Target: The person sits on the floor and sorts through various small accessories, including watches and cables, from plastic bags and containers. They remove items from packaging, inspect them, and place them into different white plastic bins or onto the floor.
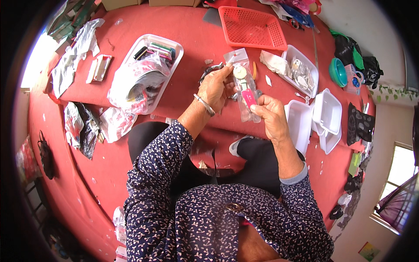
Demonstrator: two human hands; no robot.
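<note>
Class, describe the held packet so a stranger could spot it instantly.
On the red cloth, find the red mesh basket near the top. Below it, the left hand and right hand hold a clear packet. Unlike nearby bags, it shows a pale disc above a bright pink piece.

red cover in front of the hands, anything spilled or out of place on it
Yes, a little: a white scrap and a curved yellow strip lie loose on the red cover beyond the right hand, looking like stray litter.
</note>
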